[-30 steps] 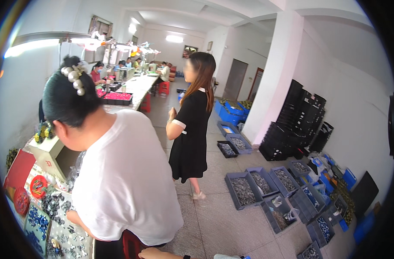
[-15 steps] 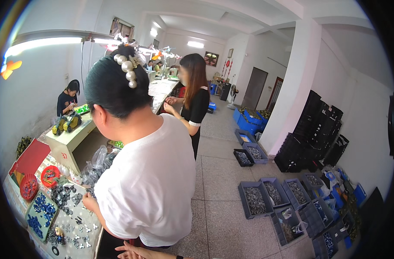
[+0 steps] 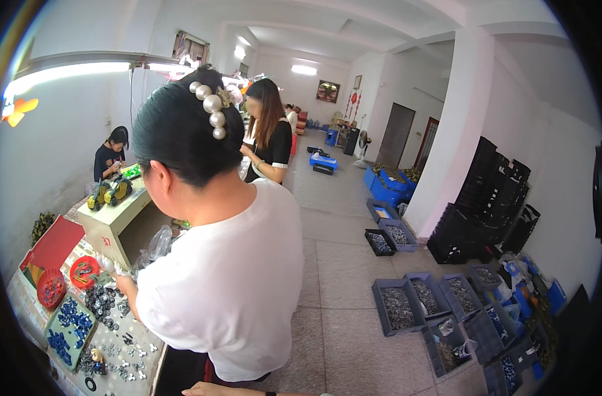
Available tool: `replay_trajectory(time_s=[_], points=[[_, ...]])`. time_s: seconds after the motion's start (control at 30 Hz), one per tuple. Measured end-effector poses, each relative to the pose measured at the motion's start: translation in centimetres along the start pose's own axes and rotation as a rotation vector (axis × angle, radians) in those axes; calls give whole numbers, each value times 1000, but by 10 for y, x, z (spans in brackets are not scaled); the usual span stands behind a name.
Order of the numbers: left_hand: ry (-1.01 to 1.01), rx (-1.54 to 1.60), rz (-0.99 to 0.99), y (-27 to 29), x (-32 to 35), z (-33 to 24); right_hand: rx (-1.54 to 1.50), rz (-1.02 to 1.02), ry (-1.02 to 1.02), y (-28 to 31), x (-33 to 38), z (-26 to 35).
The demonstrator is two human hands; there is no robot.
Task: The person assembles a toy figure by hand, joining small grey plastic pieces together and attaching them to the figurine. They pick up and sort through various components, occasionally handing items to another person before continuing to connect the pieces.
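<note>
At the lower edge, my right hand point(image 3: 212, 389) shows only in part, with a dark band on the wrist. A visible digit stretches to the left; most of the hand is cut off by the picture's edge. I see nothing in it. My left hand is out of view. Just ahead stands a co-worker in a white shirt point(image 3: 221, 277), whose hand point(image 3: 126, 284) is over the worktable point(image 3: 119, 336). On that table lie dark small wheels point(image 3: 99, 300), a green tray point(image 3: 53, 323) of blue parts, and small grey and white pieces point(image 3: 132, 353).
Red baskets point(image 3: 51, 290) and a raised shelf point(image 3: 103, 228) with toy vehicles point(image 3: 109, 191) stand farther along the table. Another person in black point(image 3: 274, 148) stands beyond. Grey crates point(image 3: 398, 307) of parts and stacked black crates point(image 3: 479, 204) occupy the floor right of a pillar point(image 3: 451, 132).
My right hand has sunk lower, and its spread fingers now show less. The white-shirted co-worker's hand has moved farther along the table. The person in black has turned toward the table.
</note>
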State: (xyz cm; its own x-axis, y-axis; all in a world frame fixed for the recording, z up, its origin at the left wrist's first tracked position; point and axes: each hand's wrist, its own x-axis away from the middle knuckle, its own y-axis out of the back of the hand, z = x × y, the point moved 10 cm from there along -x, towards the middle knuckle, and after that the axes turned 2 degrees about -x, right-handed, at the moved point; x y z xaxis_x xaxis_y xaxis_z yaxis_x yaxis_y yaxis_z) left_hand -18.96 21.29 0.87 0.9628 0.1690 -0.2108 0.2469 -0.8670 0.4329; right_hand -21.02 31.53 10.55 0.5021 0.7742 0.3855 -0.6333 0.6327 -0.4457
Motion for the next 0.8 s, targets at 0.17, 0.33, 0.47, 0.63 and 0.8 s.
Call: replay_trajectory(time_s=[0.17, 0.33, 0.47, 0.63, 0.8], points=[[-88, -69, 5, -4, 0, -10, 51, 84, -92, -11, 0, -6], [-182, -134, 21, -12, -4, -24, 92, 154, -87, -19, 6, -4], [-251, -181, 39, -22, -2, -33, 136, 136, -115, -29, 29, 17], [-347, -231, 66, -36, -3, -45, 115, 113, -162, -39, 58, 40], [-450, -270, 104, -54, -6, -59, 143, 115, -161, -34, 58, 37]])
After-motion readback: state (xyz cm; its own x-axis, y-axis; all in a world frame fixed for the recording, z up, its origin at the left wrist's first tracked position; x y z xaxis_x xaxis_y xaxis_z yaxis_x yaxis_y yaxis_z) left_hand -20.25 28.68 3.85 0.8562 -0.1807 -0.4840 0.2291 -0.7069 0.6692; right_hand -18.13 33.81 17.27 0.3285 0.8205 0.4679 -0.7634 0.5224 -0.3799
